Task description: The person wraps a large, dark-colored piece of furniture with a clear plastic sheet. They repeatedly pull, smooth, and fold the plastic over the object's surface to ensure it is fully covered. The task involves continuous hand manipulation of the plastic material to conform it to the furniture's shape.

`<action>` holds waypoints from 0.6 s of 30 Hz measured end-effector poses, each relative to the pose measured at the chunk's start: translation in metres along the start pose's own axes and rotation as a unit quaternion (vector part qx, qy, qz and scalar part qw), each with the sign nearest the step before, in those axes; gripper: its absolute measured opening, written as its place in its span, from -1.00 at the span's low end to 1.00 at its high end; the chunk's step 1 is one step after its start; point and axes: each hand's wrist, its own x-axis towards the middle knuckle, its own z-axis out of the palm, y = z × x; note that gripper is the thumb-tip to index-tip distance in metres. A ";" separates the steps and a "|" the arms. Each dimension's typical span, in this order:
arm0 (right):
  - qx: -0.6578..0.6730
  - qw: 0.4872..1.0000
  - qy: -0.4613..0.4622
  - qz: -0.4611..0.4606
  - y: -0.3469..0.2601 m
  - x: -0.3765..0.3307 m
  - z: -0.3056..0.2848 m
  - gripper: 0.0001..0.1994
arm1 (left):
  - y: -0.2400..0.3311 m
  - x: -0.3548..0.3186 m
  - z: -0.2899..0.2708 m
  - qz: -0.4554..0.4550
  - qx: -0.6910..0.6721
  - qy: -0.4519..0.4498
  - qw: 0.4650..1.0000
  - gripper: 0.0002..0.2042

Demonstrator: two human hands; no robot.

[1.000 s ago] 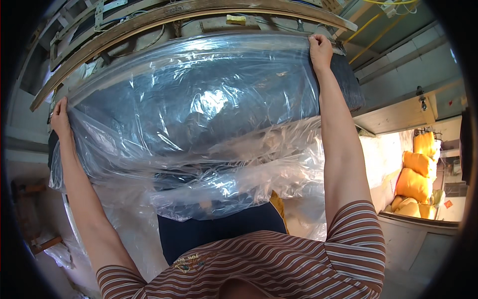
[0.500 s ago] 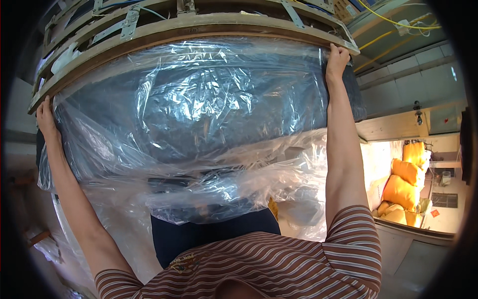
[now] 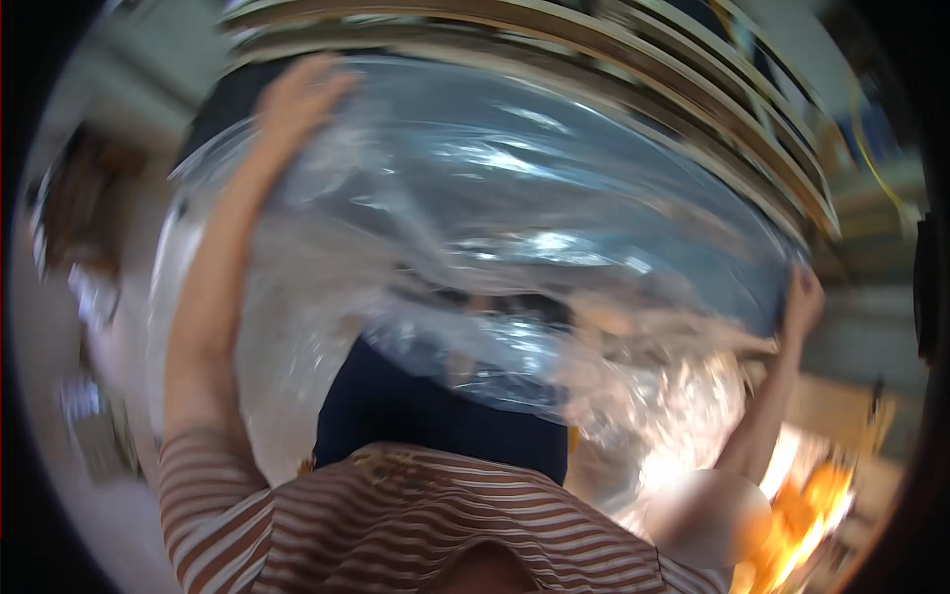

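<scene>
A clear, wrinkled plastic sheet (image 3: 534,243) lies over a long dark panel (image 3: 223,109) below a wooden frame (image 3: 633,104). It drapes down to my waist. My left hand (image 3: 302,94) is at the panel's far left, on the sheet close under the frame. Its fingers point right and are smeared by motion, so whether they pinch the film is unclear. At the right end, lower than the left, my right hand (image 3: 804,300) is closed at the corner of the sheet. Its fingertips are blurred.
The frame's stacked wooden rails run across the far side. A yellow cable (image 3: 876,173) hangs at the far right. Bright orange bags (image 3: 807,510) stand at the lower right. A blurred pale round shape (image 3: 708,520) covers part of my right forearm.
My view has turned, so the frame now slants down to the right. Both hands have left the frame's lower rail; the left one has moved inward onto the sheet. More dark panel shows at left.
</scene>
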 end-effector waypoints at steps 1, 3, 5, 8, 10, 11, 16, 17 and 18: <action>-0.146 0.984 0.077 -0.064 0.036 0.000 -0.019 -0.68 | 0.038 0.012 0.022 0.027 -0.018 0.002 0.999 -0.62; -0.216 0.953 0.120 -0.176 0.048 -0.006 -0.053 -0.67 | 0.110 0.040 0.054 0.051 -0.128 0.004 0.990 -0.69; -0.034 0.952 0.097 -0.288 -0.060 -0.041 -0.041 -0.72 | 0.142 0.051 0.075 0.102 -0.183 0.044 0.977 -0.70; 0.203 0.912 -0.061 -0.352 -0.201 -0.128 -0.022 -0.76 | 0.190 0.057 0.096 0.094 -0.206 0.004 0.974 -0.73; 0.225 0.862 -0.167 -0.422 -0.255 -0.172 -0.013 -0.71 | 0.196 0.055 0.101 0.067 -0.229 -0.011 0.971 -0.72; 0.195 0.834 -0.209 -0.472 -0.271 -0.187 -0.006 -0.60 | 0.198 0.050 0.099 0.054 -0.239 -0.022 0.969 -0.71; -0.050 0.850 -0.265 -0.454 -0.232 -0.168 0.019 -0.47 | 0.185 -0.056 -0.006 0.124 -0.193 0.162 0.960 -0.62; -0.065 0.864 -0.262 -0.425 -0.221 -0.162 0.016 -0.46 | 0.166 -0.090 -0.026 0.113 -0.144 0.176 0.967 -0.66; -0.061 0.868 -0.256 -0.420 -0.214 -0.160 0.017 -0.46 | 0.140 -0.133 -0.041 0.087 -0.089 0.209 0.970 -0.73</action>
